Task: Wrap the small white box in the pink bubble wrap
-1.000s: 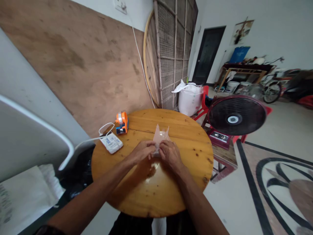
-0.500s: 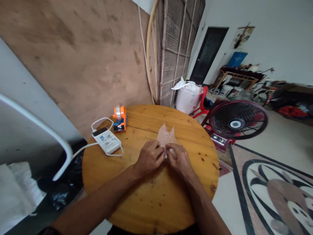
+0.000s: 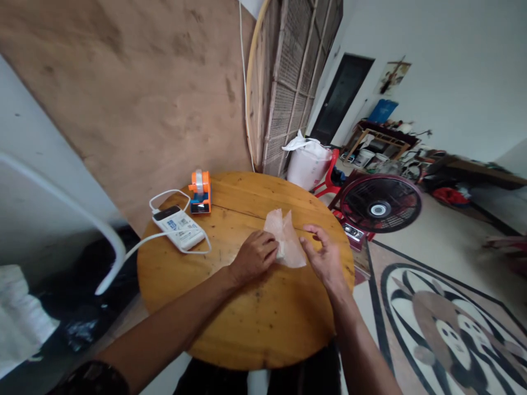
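Translucent pinkish wrap (image 3: 293,241) sits near the middle of the table, with the person's two hands on either side of it. Behind the table and to its left stands a broad brown wooden board (image 3: 144,99), stained in patches. The round wooden table (image 3: 247,329) fills the space in front of the person, its top knotted and marked by a dark seam. Beyond its right side are a dark red fan (image 3: 395,211) and, farther back, a bulging white sack (image 3: 307,167). Over the tabletop, the left hand (image 3: 255,255) has its fingers curled closed on the wrap's left edge, where a whitish part shows by the fingertips. The right hand (image 3: 327,260) is loosely open just beside the wrap's right edge, thumb and forefinger spread well apart with nothing between them. Smaller than either hand's reach, the wrap stands up in two peaked corners at its far end and flares toward the right hand. On the table's left part rest a white device (image 3: 181,230) with a dark end, and an orange and blue tape dispenser (image 3: 201,192) just beyond it
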The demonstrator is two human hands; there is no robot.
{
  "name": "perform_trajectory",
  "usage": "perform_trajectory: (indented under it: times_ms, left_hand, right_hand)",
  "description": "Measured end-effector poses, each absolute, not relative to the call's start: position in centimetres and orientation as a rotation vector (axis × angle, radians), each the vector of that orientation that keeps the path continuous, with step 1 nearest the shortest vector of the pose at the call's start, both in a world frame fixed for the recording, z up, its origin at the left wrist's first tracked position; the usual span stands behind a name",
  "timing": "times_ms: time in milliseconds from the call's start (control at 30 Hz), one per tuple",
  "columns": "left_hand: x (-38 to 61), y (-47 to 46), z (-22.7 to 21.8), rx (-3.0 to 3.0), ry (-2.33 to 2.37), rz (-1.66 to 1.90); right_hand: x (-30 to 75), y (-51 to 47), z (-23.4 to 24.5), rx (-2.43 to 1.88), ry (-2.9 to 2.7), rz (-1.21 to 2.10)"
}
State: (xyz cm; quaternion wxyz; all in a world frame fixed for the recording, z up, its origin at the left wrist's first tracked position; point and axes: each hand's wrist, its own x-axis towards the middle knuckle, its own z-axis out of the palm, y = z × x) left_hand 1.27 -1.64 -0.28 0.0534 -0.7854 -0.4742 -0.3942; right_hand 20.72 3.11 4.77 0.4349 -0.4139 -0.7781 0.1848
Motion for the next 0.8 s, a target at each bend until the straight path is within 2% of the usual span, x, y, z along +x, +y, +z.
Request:
perform_trajectory:
  times_ms: [100,333,433,633,800]
  left_hand:
    - [1.3,-1.7,-0.3,-2.382,-1.443,-1.196]
    - [1.2,-1.9,-0.1,-2.374,-1.444,-1.140]
    - [1.1,-2.0,0.2,-2.364,-1.448,-1.147]
    - [1.1,-1.9,0.4,-2.376,-1.464,-1.112]
    - [1.0,-1.7,0.1,-2.395,-1.469,-1.124]
  right_hand:
    - [22.5,2.5,5.0,-1.247,-2.006,0.507]
    - [22.2,1.7,1.6,-1.530,-2.100,0.629]
    - [21.4,1.8,1.1,-1.485,-2.083,0.600]
    - [19.8,1.2,1.7,-1.230,-1.797,0.825]
    - [17.2,0.9,2.6,-1.200,-1.815,0.852]
